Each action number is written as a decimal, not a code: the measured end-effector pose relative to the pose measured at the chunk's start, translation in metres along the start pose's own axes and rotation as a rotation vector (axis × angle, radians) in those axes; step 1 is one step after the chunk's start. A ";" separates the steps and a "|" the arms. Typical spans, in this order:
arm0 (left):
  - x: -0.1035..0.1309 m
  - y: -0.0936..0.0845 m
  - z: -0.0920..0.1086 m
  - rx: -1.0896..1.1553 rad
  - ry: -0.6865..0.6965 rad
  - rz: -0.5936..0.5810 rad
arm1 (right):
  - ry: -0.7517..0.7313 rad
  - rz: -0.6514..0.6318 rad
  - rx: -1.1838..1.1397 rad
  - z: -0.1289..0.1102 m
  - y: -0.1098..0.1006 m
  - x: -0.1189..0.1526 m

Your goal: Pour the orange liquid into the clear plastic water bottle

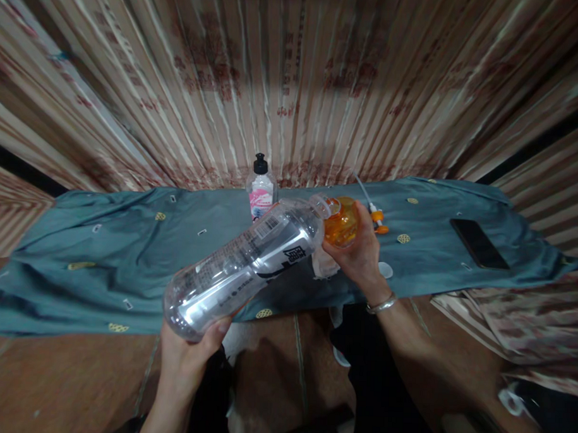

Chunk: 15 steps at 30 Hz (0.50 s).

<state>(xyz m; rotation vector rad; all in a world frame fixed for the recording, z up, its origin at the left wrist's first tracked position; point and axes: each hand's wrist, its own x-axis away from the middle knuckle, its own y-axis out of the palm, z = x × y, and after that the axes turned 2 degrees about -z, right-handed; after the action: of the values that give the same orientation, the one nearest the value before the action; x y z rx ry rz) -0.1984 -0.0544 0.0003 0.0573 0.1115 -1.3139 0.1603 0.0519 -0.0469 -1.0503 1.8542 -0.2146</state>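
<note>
A large clear plastic bottle [240, 265] with black print is tilted, its base at the lower left and its neck at the upper right. Wrapped round its lower end is my left hand [192, 349]. My right hand [358, 250] grips a smaller orange bottle [342, 222], whose mouth is at the neck of the clear bottle; whether the two mouths touch is hard to tell. An orange pump head [378, 223] with a pale tube lies on the cloth just beyond my right hand. Behind the clear bottle stands a bottle with a pink label and black cap [260, 193].
A green patterned cloth [121, 248] covers the narrow table. At its right lies a black phone [478, 243]. A small white round item [385, 270] and a pale crumpled item [324, 263] are near my right wrist. Striped curtains [284, 71] hang behind.
</note>
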 end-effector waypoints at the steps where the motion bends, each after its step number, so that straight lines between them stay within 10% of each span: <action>1: 0.000 -0.001 0.000 -0.012 -0.003 0.004 | 0.001 -0.002 -0.001 0.000 0.000 0.000; 15: 0.004 0.004 0.007 -0.087 0.042 0.037 | -0.001 0.005 -0.010 0.000 0.001 0.000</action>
<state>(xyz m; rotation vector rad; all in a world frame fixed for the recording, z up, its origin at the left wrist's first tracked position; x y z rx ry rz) -0.1929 -0.0577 0.0070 0.0129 0.2029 -1.2698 0.1600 0.0525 -0.0479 -1.0519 1.8584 -0.2014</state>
